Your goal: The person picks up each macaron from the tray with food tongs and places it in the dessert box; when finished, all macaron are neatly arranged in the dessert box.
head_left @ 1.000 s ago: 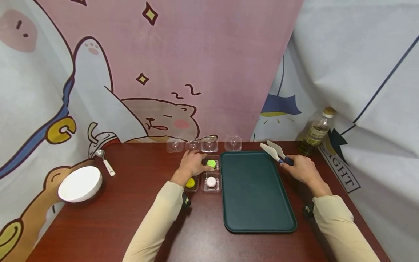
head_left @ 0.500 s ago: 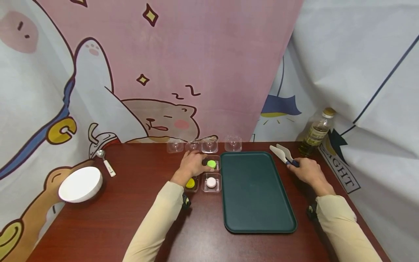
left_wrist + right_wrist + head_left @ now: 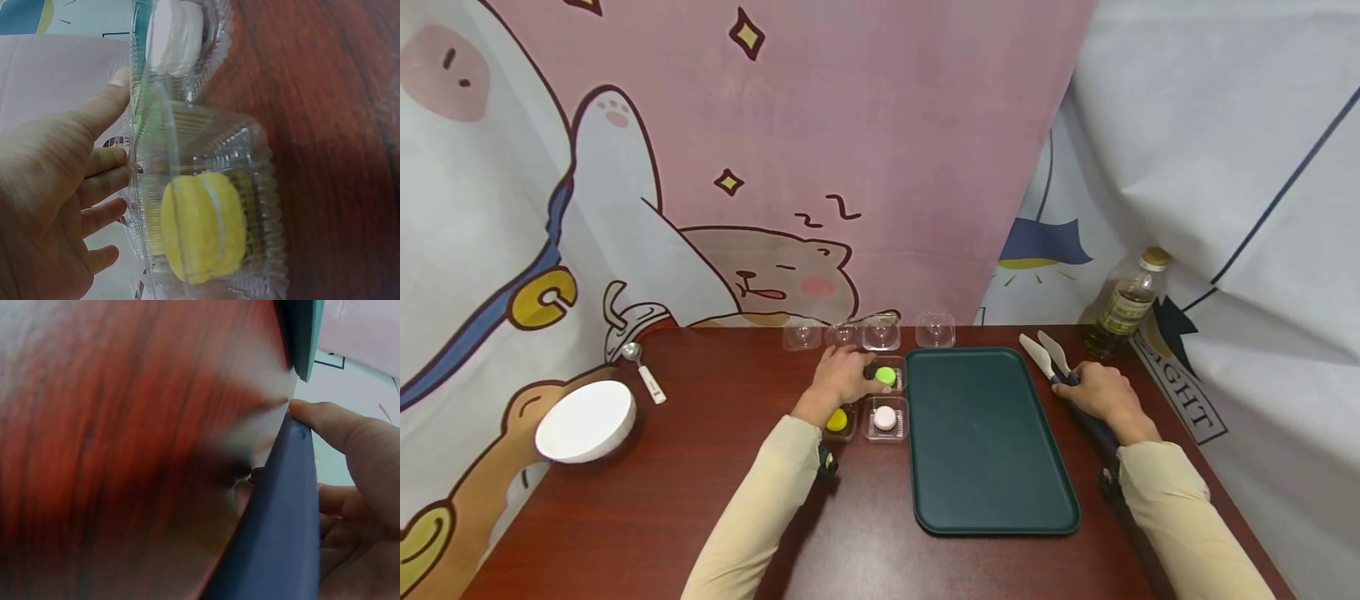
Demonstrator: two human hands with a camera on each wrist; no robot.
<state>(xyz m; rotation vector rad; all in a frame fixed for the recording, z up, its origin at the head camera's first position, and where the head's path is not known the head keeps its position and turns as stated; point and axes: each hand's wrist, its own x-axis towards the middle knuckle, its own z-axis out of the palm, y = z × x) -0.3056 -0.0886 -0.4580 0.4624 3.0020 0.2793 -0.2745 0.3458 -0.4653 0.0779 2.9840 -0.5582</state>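
Nearest, 2 cream sleeves reach in over a reddish-brown wooden table (image 3: pixel 647 517). A dark green tray (image 3: pixel 992 467) lies between the 2 forearms, its long sides running away from the person.

Just left of the tray sit clear plastic containers. The container (image 3: pixel 885 437) nearest the tray's side holds a white macaron (image 3: pixel 885 417); beside it, another holds a yellow macaron (image 3: pixel 837 419). Behind the white macaron, a container holds a green macaron (image 3: pixel 886 376). Whether a 4th container lies under the hand cannot be told.

The left hand (image 3: pixel 841 379) is at these containers, thumb and fingers spread along the plastic edges, touching but clasping nothing. The right hand (image 3: pixel 1105 396), right of the tray, grips tongs (image 3: pixel 1039 360) by their dark blue handles; the right wrist view shows the thumb against 1 handle and fingers bent behind it. The tongs' pale tips stand apart and point to the far edge.

On the left stand a white bowl (image 3: pixel 587 423) and, farther off, a metal scoop (image 3: pixel 650 379) with a white handle.

Along the back edge are 4 clear domed lids (image 3: pixel 880 332), and at right a yellow-capped bottle (image 3: pixel 1123 312). Behind hangs a pink-and-white cartoon cloth (image 3: pixel 910 150).
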